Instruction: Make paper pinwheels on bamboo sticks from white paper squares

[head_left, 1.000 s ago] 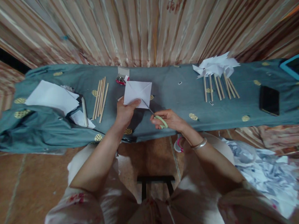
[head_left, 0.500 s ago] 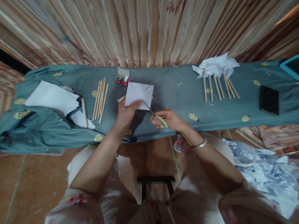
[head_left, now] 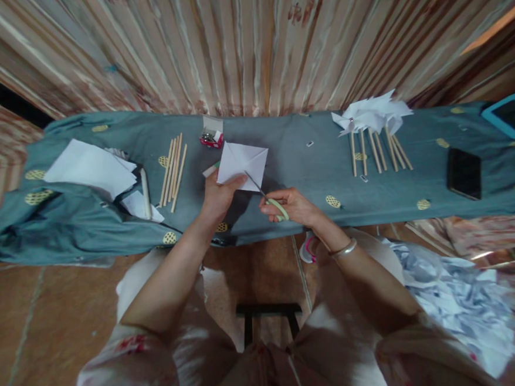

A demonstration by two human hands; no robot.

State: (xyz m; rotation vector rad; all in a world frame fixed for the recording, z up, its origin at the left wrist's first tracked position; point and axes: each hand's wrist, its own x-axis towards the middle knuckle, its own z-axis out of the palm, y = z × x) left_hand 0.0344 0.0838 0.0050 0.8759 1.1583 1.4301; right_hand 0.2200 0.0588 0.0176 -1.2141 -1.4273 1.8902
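Note:
A square sheet of white paper (head_left: 247, 158), creased along its diagonals, is pinched by its lower left edge in my left hand (head_left: 219, 194). My thumb lies on top of the sheet. In my right hand (head_left: 294, 205) are scissors (head_left: 280, 210) with light green handles. Their blades reach the lower right part of the paper and point toward its middle. Behind my left hand a small red box (head_left: 212, 138) of shiny metal pins stands with its flap up. Several loose wooden sticks (head_left: 172, 172) lie to the left.
White sheets (head_left: 90, 169) and a white rod (head_left: 145, 194) lie at the left. Several paper pinwheels (head_left: 373, 115) on sticks, a black phone (head_left: 464, 174) and a blue-framed device (head_left: 512, 115) are on the right. Paper scraps (head_left: 463, 302) are heaped below the cloth-covered table (head_left: 300, 172).
The paper and my left hand have shifted slightly to the right, toward the scissors. My right hand has barely moved.

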